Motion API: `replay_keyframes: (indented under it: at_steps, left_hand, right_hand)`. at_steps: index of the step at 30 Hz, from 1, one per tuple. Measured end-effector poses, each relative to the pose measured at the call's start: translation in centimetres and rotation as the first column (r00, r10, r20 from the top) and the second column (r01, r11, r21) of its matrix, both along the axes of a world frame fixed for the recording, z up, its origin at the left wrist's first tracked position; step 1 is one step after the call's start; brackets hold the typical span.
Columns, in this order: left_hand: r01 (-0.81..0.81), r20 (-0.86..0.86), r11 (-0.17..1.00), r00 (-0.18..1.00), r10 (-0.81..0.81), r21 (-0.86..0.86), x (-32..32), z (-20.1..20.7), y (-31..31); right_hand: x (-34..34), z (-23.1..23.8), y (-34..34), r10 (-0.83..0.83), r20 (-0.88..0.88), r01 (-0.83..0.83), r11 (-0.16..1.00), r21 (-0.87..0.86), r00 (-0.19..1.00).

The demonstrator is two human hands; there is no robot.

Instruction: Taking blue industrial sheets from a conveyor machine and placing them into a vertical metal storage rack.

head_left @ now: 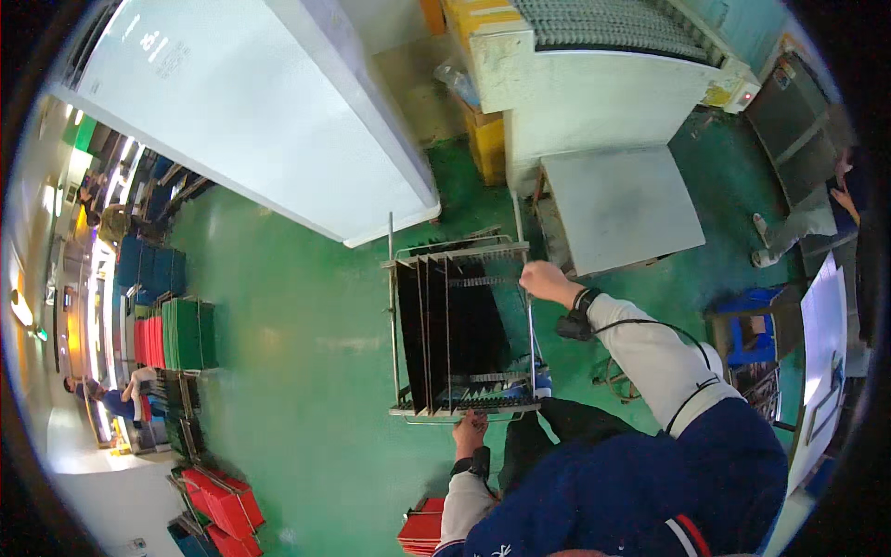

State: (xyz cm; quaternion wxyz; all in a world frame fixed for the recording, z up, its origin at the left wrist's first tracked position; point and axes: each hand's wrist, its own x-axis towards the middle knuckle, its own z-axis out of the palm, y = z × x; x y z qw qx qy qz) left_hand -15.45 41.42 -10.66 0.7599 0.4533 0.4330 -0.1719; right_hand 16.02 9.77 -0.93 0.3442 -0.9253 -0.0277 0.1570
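Before me stands a metal slotted rack (pixel 467 252), with several dark thin panels (pixel 475 325) upright between its toothed bars. My left hand (pixel 471 432) is closed at the rack's near rail, its fingertips partly hidden behind the metal. At the rack's right side my right hand (pixel 549 281) is closed in a fist around the bar near the far right corner. Dark bands with small devices sit on both wrists, and a black cable runs along my right sleeve. The panels' lower parts are hidden by the frame.
A large white cabinet (pixel 251 102) rises at the far left, and a grey-topped table (pixel 622 209) stands beyond the rack to the right. Green panels (pixel 188 332) and red stacks (pixel 223 501) line the left. Another person (pixel 817 218) stands at far right.
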Motion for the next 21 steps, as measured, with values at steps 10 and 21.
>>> replay_keyframes:
  at_steps: [10,21]
  left_hand:
    - [-0.103,-0.192,0.995,0.976,0.101,-0.004,-0.5,-1.2,-0.5]
    - [-0.043,-0.074,0.991,0.996,0.053,0.124,-3.5,-3.6,2.1]
  right_hand:
    - [9.6,-0.6,6.4,0.045,0.208,-0.004,0.981,-0.196,0.977]
    - [9.8,-2.5,9.7,0.025,0.120,0.003,0.975,-0.224,0.992]
